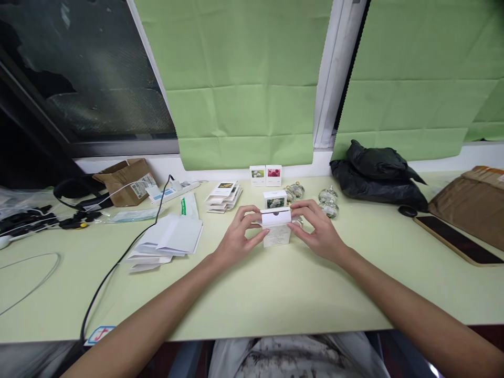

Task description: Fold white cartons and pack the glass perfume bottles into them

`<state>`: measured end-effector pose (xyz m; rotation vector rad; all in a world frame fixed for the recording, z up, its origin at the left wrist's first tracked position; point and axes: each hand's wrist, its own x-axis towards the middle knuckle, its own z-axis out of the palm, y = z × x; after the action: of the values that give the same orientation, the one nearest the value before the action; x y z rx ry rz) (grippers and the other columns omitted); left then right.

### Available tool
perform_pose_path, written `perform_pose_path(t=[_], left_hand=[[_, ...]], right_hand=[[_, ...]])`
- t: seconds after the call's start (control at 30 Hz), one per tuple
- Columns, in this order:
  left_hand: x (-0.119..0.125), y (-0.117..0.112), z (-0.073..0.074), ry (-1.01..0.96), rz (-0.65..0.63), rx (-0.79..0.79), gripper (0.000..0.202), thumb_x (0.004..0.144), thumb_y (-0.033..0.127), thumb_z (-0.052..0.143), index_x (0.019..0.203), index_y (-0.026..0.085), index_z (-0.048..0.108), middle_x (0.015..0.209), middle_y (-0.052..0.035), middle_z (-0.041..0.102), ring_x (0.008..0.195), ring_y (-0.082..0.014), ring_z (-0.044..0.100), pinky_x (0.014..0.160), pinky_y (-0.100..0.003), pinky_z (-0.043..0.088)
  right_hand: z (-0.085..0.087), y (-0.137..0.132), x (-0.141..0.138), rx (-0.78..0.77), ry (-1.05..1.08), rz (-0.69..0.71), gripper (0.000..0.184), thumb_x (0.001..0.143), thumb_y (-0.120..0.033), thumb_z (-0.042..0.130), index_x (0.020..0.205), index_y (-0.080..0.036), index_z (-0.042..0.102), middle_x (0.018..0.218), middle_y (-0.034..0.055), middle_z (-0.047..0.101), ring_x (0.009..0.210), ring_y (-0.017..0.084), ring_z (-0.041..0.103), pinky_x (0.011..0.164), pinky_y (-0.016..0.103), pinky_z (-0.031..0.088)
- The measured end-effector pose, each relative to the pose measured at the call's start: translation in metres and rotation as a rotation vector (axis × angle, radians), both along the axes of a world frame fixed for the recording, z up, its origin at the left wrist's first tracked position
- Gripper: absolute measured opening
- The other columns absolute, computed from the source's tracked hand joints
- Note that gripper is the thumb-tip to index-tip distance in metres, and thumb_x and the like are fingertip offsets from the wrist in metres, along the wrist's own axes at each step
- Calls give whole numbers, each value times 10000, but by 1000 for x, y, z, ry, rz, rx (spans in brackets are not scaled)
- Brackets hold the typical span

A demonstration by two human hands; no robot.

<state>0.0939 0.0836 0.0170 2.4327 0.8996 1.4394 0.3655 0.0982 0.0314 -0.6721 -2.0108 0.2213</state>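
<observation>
The white box (276, 236) is between the two hands over the middle of the table (291, 294), upright, its printed front facing the person and a pale flap with a dark notch at its top; whether its base touches the table I cannot tell. From the left, an open brown carton (132, 184) stands by the window, with a white power strip (173, 192) beside it. Nearer lies a loose pile of white papers (173, 236), then a small stack of picture cards (224, 195). The left hand (242, 233) has its thumb and fingers curled, pinching the box's left edge. Behind the box stand another box (274, 199) with a flower picture and, farther back, two small picture boxes side by side. The right hand (319, 231) pinches the right edge likewise, fingers bent. Past it sit shiny round ornaments (328, 196), black plastic bags (378, 178), a phone (459, 239) and a brown package (472, 205).
</observation>
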Motion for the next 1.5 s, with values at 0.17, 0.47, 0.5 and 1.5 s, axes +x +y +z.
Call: perform_pose_path(t=[0.17, 0.47, 0.5, 1.5], left_hand=[[-1, 2, -4, -7, 11, -14, 292, 996, 232, 697, 1273, 268, 611, 1361, -98, 506, 1238, -205, 632, 905, -393, 720], [-3, 2, -4, -16, 12, -9, 231, 997, 221, 700, 1220, 251, 647, 1336, -88, 544, 1173, -185, 666, 926, -389, 706], [-3, 2, -4, -18, 11, -1, 231, 997, 218, 699, 1220, 251, 650, 1334, -89, 550, 1172, -185, 663, 928, -389, 703], [8, -5, -7, -94, -312, -884, 558, 830, 361, 849, 1326, 186, 663, 1313, -121, 746, 1197, -316, 715, 1074, -539, 564]], right_hand=[[-2, 1, 1, -15, 26, -16, 150, 1021, -295, 655, 1170, -306, 675, 1253, 115, 638, 1230, 328, 610, 1047, 559, 520], [-8, 4, -1, -18, 79, 13, 26, 1000, -275, 700, 1016, -287, 683, 1175, 81, 681, 1133, 297, 627, 986, 519, 501], [-8, 4, -2, -14, 75, 10, 36, 995, -277, 709, 998, -285, 675, 1165, 78, 689, 1123, 297, 627, 979, 518, 496], [-6, 4, -9, -534, 355, 235, 268, 964, -501, 728, 932, -244, 660, 1101, 63, 650, 1049, 238, 638, 879, 385, 587]])
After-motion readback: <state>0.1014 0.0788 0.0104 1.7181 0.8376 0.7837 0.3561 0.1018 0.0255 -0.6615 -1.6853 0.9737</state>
